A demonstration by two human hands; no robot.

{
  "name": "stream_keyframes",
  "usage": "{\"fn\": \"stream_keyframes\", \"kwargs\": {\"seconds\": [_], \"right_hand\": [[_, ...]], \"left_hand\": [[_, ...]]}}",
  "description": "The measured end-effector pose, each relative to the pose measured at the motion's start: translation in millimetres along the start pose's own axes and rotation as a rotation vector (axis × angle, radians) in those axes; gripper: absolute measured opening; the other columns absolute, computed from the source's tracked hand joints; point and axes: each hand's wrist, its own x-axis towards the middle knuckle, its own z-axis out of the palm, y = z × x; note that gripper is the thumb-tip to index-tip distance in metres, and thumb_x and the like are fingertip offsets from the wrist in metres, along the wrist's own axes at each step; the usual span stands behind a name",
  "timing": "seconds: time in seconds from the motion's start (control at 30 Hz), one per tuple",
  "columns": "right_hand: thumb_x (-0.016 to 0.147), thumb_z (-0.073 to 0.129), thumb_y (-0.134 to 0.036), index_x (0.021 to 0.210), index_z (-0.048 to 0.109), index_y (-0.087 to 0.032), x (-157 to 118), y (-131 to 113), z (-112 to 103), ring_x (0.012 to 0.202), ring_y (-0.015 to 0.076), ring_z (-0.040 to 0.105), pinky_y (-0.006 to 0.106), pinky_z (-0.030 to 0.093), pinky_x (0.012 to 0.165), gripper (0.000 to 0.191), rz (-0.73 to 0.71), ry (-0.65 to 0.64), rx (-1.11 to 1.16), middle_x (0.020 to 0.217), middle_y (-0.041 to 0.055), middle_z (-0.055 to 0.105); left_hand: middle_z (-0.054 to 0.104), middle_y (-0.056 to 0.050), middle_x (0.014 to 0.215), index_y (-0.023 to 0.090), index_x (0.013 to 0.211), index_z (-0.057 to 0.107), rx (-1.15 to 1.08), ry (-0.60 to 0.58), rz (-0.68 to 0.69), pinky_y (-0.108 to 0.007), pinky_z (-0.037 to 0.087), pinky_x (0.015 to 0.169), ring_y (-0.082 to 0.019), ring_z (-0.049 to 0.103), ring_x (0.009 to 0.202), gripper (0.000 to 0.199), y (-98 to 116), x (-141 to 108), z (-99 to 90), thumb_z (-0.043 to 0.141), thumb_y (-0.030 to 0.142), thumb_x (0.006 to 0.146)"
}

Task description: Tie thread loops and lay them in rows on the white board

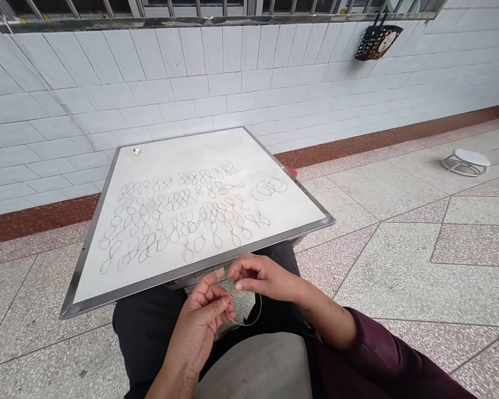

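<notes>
Over my lap, just off the table's near edge, both hands are close together. My left hand (205, 307) is closed, thumb and fingers pinched on one end of a thin pale wire (255, 320). A beige wrap, like a plaster, sits on one of its fingertips. The wire bows down and to the right in an open curve, then rises behind my right hand (266, 277). Thumb and fingers of that hand are bent together near the left fingertips; what lies between them is too small to make out. On the white tabletop (183, 149) lie many twisted wire loops (149, 244), mostly figure-eights, in rough rows.
Several plain round wire rings (270, 188) overlap at the table's right side. A small red-and-white object (137, 151) lies near its far left corner. Behind stands a tiled wall (216, 88) with a hanging dark bag (378, 41). A low white stool (468, 160) stands on the floor at right.
</notes>
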Motion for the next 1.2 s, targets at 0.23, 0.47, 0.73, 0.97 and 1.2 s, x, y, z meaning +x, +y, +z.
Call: {"fn": "stream_keyframes", "kwargs": {"seconds": [0.23,0.47,0.73,0.97,1.2], "right_hand": [[0.085,0.073,-0.044,0.118,0.064,-0.019,-13,39,5,0.059,0.0045,0.046,0.017,0.037,0.052,0.042,0.266,-0.132,0.703,0.087,-0.0004,0.057],[0.083,0.076,-0.04,0.113,0.069,-0.018,-12,60,22,0.056,0.005,0.052,0.016,0.045,0.052,0.038,0.28,-0.134,0.841,0.075,-0.0023,0.058],[0.079,0.08,-0.04,0.138,0.052,-0.033,-2,58,37,0.062,0.0028,0.052,0.017,0.046,0.055,0.066,0.036,-0.165,0.882,0.147,0.0098,0.047],[0.08,0.078,-0.044,0.142,0.047,-0.031,0,66,43,0.062,0.0046,0.052,0.019,0.046,0.058,0.071,-0.042,-0.224,0.902,0.132,0.0089,0.057],[0.079,0.08,-0.036,0.131,0.058,-0.027,-1,66,45,0.073,0.0092,0.059,0.02,0.045,0.061,0.057,-0.018,-0.129,0.873,0.107,0.0035,0.064]], "left_hand": [[0.068,0.002,0.078,0.022,0.129,0.06,0.031,0.183,0.114,-0.029,0.054,0.074,-0.013,0.063,0.07,0.068,6,0,-5.0,0.087,0.026,0.066],[0.069,0.002,0.074,0.02,0.127,0.061,0.143,0.248,0.18,-0.028,0.051,0.068,-0.014,0.063,0.067,0.066,7,0,-6.9,0.085,0.032,0.067],[0.067,0.002,0.069,0.018,0.133,0.053,0.16,0.262,0.167,-0.026,0.047,0.062,-0.014,0.059,0.067,0.075,6,2,-4.3,0.084,0.032,0.067],[0.062,0.005,0.063,0.016,0.134,0.052,0.212,0.209,0.146,-0.026,0.046,0.062,-0.014,0.058,0.065,0.073,2,0,-1.2,0.082,0.03,0.07],[0.062,0.005,0.062,0.016,0.133,0.053,0.267,0.176,0.142,-0.026,0.044,0.061,-0.014,0.059,0.064,0.068,3,-4,10.4,0.079,0.03,0.072]]}}
